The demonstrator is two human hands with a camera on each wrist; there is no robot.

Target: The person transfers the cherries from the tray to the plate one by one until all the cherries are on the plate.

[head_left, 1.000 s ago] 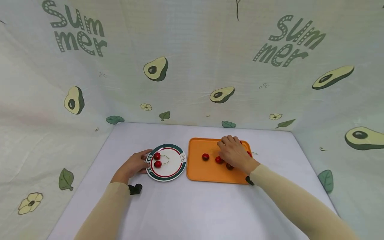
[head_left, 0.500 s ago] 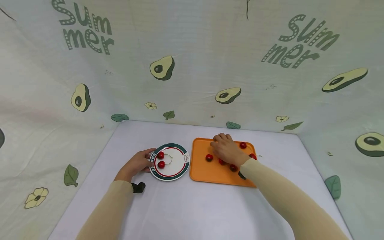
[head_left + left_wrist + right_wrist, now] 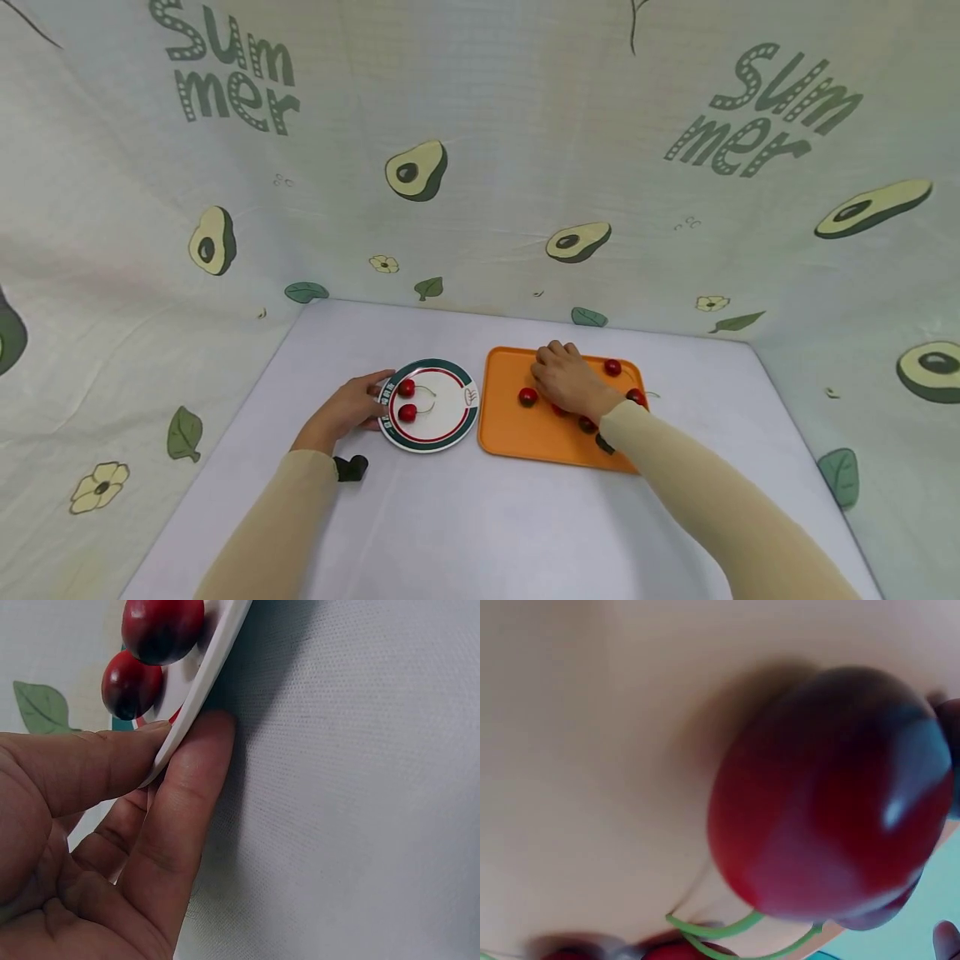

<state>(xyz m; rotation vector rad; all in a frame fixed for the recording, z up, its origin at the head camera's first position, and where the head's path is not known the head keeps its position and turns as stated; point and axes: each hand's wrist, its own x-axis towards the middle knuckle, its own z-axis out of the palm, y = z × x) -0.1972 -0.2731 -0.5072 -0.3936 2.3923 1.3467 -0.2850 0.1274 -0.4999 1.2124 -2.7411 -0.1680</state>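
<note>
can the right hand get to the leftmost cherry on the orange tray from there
Probably yes: the leftmost cherry lies on the orange tray close beside the right hand, with nothing visible between them. Whether that hand already holds something is unclear.

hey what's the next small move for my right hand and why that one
If the right hand holds nothing, which these views don't settle, I'd probably pinch the leftmost cherry in the orange tray: it lies uncovered just beside that hand. The left hand grips the plate by its rim, and there's room beside the two cherries on it.
</note>
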